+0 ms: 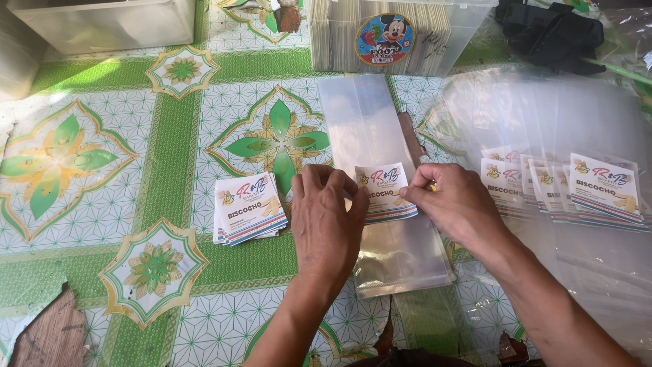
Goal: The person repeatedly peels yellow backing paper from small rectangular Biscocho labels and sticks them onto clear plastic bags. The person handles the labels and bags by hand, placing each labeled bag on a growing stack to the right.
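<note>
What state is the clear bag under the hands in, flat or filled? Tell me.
Flat and empty: the clear bag lies spread on the tablecloth, whose pattern shows through it. The left hand and right hand press a printed label onto it.

Bright daylight, plastic glare, sharp focus

tablecloth (102,88) open left, bags (543,129) crowd right

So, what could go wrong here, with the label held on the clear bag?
1. Both hands, left and right, pinch the label by its edges; it may sit crooked on the bag.
2. The thin bag may wrinkle or slide on the tablecloth.
3. A sleeve could disturb the label stack.
</note>
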